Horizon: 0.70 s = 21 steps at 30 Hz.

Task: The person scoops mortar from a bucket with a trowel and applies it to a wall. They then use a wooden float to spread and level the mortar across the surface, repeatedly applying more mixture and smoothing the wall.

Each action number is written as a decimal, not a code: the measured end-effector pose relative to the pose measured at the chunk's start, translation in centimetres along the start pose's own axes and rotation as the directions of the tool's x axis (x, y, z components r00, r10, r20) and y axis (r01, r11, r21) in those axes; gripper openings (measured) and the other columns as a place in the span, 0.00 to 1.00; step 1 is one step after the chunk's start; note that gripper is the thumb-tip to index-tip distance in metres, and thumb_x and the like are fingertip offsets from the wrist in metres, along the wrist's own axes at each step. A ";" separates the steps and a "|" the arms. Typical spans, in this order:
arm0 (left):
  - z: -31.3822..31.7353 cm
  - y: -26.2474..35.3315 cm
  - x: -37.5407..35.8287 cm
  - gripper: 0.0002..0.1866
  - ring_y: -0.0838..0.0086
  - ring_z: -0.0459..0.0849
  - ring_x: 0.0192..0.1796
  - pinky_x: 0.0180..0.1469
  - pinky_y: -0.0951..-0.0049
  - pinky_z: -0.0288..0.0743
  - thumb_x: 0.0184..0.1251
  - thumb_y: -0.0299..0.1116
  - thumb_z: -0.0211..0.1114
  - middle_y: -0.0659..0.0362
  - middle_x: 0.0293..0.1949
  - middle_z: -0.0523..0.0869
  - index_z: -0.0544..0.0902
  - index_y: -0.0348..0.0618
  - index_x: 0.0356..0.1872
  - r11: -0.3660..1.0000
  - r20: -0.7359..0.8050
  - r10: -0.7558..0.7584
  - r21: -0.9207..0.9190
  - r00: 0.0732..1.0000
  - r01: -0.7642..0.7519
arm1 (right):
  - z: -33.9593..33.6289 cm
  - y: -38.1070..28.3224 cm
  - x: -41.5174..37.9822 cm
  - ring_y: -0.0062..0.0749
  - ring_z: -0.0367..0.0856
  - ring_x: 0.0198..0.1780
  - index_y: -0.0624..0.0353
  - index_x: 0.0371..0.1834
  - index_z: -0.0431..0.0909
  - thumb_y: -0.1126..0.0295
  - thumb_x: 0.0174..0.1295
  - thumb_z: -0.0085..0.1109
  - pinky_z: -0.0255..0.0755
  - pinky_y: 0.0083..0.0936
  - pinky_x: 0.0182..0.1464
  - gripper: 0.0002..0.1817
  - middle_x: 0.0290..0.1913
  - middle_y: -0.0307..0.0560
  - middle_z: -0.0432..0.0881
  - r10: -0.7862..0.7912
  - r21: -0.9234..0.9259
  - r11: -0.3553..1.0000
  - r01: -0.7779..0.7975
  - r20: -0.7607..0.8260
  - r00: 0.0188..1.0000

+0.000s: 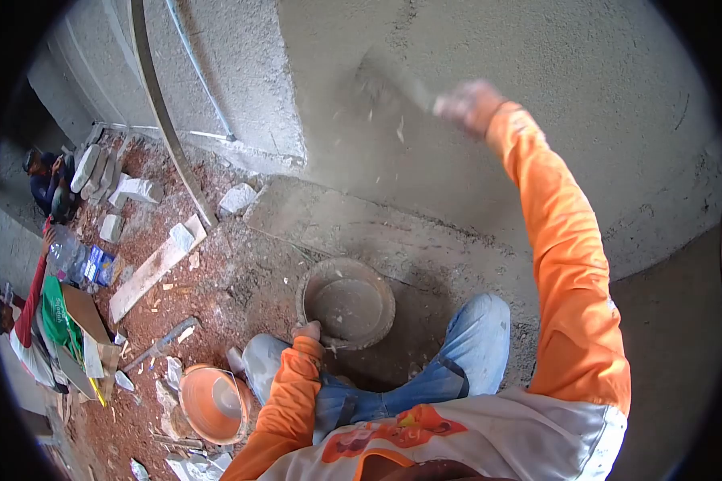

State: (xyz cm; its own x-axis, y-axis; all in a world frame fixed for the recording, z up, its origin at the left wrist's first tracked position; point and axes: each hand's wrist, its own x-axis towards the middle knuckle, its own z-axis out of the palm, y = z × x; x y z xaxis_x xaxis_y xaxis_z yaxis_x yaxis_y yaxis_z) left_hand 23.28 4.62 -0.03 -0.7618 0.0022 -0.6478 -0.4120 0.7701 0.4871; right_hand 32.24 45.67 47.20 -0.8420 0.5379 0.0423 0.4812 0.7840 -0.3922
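A worker in orange sleeves and blue jeans point(457, 353) crouches before a rough grey wall point(586, 96). Nearest the camera, an orange bucket point(212, 403) stands on red earth strewn with rubble, just beside the worker's left knee. The left hand point(306, 330) rests on the near rim of a round mortar pan point(346, 302), fingers curled over its edge; the pan sits on the ground between the knees, tilted slightly, grey mix smeared inside. To the left lie a wooden plank point(154, 268), a plastic bottle point(62, 252) and broken blocks point(140, 191), with a curved metal strip point(164, 120) running up past them. Another person's red sleeve point(34, 301) shows at the far left edge. Farther off, the right arm stretches up to the wall, the right hand point(472, 104) blurred with motion, fingers closed around the handle of a trowel point(393, 78) whose blade lies against the wet plaster; flecks of mortar hang in the air below it
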 end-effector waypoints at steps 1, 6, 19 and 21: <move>-0.3 -0.3 0.3 0.23 0.51 0.79 0.44 0.49 0.64 0.70 0.37 0.36 0.60 0.42 0.34 0.81 0.77 0.29 0.36 1.000 0.007 -0.004 -0.001 1.000 0.004 | -0.5 0.5 -0.2 0.34 0.80 0.29 0.66 0.40 0.77 0.45 0.55 0.55 0.75 0.31 0.33 0.29 0.30 0.54 0.80 -0.042 0.121 0.989 0.084 -0.316 0.948; -1.5 3.7 -5.0 0.23 0.52 0.77 0.45 0.51 0.65 0.68 0.37 0.36 0.60 0.41 0.34 0.81 0.76 0.28 0.36 0.993 -0.096 0.106 -0.047 0.990 -0.111 | 3.1 0.5 -5.8 0.41 0.79 0.38 0.65 0.46 0.73 0.52 0.62 0.47 0.74 0.35 0.42 0.24 0.33 0.57 0.79 -0.007 -0.112 0.993 -0.033 -0.339 0.941; -1.6 4.0 -5.7 0.18 0.53 0.80 0.41 0.45 0.61 0.71 0.38 0.37 0.61 0.44 0.31 0.81 0.79 0.36 0.31 0.925 -0.148 0.293 -0.205 0.945 -0.319 | 35.8 5.9 -15.8 0.42 0.73 0.52 0.50 0.48 0.74 0.59 0.56 0.53 0.67 0.46 0.50 0.17 0.48 0.45 0.76 0.067 -0.275 0.949 0.153 0.651 0.756; -2.0 4.2 -5.5 0.19 0.53 0.79 0.44 0.48 0.62 0.70 0.38 0.37 0.61 0.44 0.33 0.81 0.78 0.35 0.33 0.946 -0.130 0.236 -0.197 0.963 -0.258 | 32.5 5.9 -16.6 0.43 0.72 0.53 0.51 0.45 0.73 0.57 0.54 0.55 0.68 0.42 0.50 0.18 0.47 0.47 0.76 0.063 -0.294 0.947 0.129 0.566 0.822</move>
State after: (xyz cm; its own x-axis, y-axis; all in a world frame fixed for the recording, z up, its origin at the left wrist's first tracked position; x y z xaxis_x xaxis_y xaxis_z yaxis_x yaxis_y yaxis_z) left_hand 24.72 6.57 6.81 -0.8958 0.1012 -0.4327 -0.2912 0.6019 0.7436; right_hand 41.13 31.25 14.34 -0.7998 0.3167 -0.5100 0.4188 0.9030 -0.0961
